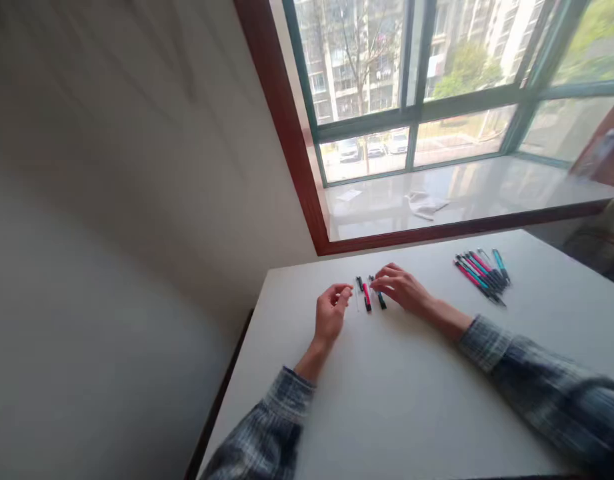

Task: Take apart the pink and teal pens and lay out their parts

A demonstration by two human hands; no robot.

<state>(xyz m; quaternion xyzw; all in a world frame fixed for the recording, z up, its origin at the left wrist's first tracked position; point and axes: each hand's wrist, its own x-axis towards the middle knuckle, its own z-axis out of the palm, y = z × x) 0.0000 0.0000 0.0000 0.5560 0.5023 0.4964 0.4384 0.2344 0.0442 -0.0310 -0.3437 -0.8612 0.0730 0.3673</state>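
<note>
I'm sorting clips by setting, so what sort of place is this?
Probably a room in a home, though a small office is possible: a smooth white table stands beside a large green-framed glass window with a broad, glossy white sill, and pale multi-storey buildings show outside.

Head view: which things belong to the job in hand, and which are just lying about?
Job, probably:
red pen piece between left hand and right hand
dark pen piece
pen pile

Lying about:
crumpled white item, windowsill
flat white sheet

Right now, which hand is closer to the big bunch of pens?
The right hand. It's left of the bunch of pens; the left hand is farther left.
</note>
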